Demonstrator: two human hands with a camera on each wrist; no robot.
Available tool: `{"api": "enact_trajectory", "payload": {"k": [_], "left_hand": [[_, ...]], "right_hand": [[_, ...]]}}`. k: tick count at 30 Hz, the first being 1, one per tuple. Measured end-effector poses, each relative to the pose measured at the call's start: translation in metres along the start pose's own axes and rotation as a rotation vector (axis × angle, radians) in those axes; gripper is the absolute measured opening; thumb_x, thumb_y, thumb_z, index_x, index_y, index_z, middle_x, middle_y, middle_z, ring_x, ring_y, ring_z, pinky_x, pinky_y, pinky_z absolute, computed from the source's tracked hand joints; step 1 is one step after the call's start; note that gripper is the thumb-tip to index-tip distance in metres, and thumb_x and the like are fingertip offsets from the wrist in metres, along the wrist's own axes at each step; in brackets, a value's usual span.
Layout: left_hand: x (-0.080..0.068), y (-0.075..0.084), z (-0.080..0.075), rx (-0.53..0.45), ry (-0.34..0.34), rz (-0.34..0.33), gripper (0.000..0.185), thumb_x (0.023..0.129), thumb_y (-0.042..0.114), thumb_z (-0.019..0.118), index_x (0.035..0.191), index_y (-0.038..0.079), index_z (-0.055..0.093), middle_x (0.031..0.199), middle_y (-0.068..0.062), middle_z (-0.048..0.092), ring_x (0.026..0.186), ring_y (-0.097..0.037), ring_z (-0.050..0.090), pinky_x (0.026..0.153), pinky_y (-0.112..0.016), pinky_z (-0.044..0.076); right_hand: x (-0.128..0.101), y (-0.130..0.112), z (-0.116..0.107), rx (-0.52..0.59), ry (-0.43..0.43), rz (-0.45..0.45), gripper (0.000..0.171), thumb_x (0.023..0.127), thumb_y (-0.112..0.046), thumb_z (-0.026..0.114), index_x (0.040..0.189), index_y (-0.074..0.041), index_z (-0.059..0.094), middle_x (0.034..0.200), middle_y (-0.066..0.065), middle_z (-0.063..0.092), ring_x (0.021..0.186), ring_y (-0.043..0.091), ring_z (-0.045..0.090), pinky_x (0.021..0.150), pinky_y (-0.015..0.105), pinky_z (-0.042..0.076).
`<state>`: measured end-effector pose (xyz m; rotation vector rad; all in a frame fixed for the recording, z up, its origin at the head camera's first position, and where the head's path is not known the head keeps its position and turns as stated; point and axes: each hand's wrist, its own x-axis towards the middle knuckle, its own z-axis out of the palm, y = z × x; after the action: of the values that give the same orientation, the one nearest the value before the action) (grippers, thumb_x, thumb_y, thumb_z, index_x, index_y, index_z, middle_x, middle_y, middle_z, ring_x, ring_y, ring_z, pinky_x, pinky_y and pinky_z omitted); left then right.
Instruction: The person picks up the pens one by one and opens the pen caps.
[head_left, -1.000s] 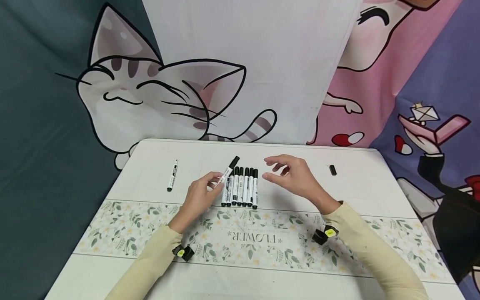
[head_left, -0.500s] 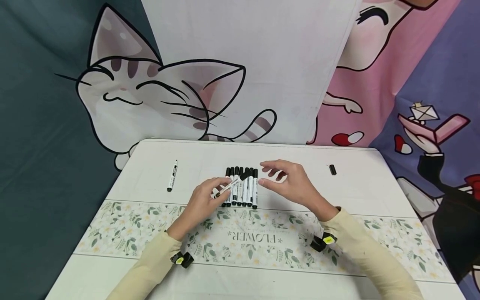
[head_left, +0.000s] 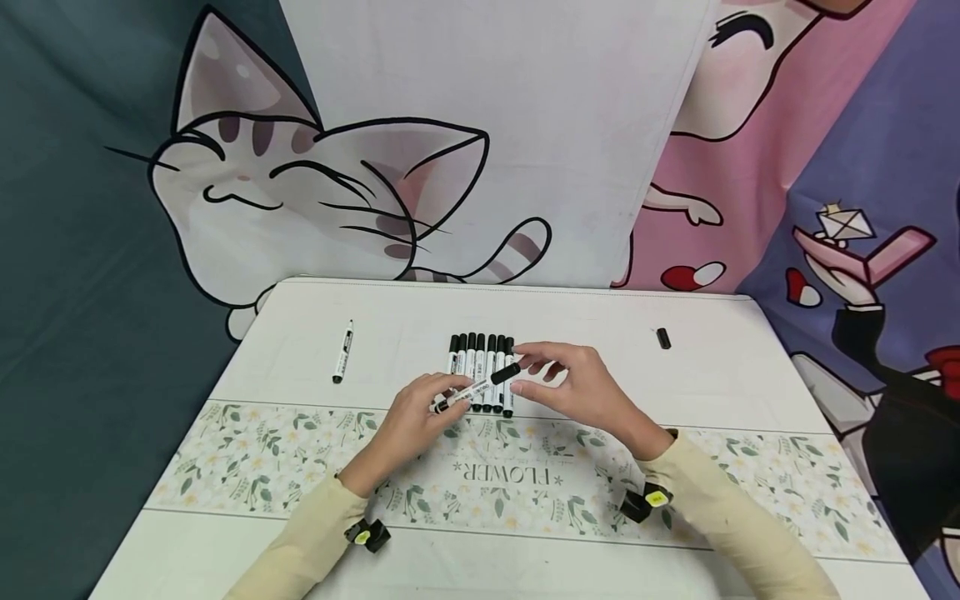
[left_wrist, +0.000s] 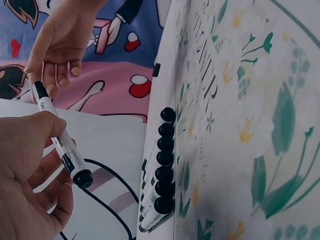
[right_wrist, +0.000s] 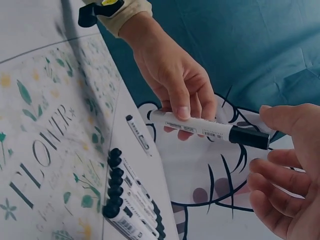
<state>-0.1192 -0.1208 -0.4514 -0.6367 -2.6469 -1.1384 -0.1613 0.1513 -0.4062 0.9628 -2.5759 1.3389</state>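
Note:
My left hand (head_left: 414,414) pinches a white marker (head_left: 474,389) between thumb and fingers, above the table. Its black cap (right_wrist: 249,137) points toward my right hand (head_left: 576,382), whose thumb and fingers are spread on either side of the cap's end; in the right wrist view a gap shows between the thumb and the cap. Under and behind the held marker lies a row of several capped markers (head_left: 491,354), side by side, caps toward the far edge. The left hand hides part of this row in the head view.
An uncapped marker (head_left: 342,357) lies at the left of the white table, tip pointing away. A loose black cap (head_left: 663,338) rests at the right. A flower-patterned strip (head_left: 300,467) crosses the table, and printed cloth (head_left: 585,125) hangs behind its far edge.
The left hand has lowered the marker toward me and turned it from steep to nearly level, cap to the right. My right hand has come down and closer to the cap.

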Motion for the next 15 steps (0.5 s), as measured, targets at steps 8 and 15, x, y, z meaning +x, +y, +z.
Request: {"api": "enact_trajectory", "payload": {"k": [8, 15], "left_hand": [[-0.0026, 0.0011, 0.0048, 0.000, -0.010, -0.005, 0.029, 0.095, 0.019, 0.074, 0.123, 0.017, 0.073, 0.115, 0.003, 0.074, 0.101, -0.014, 0.065, 0.088, -0.040, 0.053], [-0.0042, 0.0010, 0.0056, 0.003, -0.036, 0.009, 0.027, 0.097, 0.022, 0.072, 0.123, 0.019, 0.073, 0.120, 0.005, 0.073, 0.109, -0.015, 0.065, 0.093, -0.041, 0.053]], "right_hand": [[-0.0073, 0.0000, 0.0031, -0.014, -0.050, -0.003, 0.038, 0.091, -0.027, 0.080, 0.125, -0.013, 0.073, 0.103, -0.002, 0.076, 0.091, 0.010, 0.070, 0.074, 0.040, 0.059], [-0.0096, -0.0041, 0.0024, -0.069, -0.068, -0.043, 0.034, 0.090, -0.024, 0.081, 0.123, -0.016, 0.075, 0.104, -0.006, 0.075, 0.089, 0.010, 0.069, 0.073, 0.031, 0.058]]}}
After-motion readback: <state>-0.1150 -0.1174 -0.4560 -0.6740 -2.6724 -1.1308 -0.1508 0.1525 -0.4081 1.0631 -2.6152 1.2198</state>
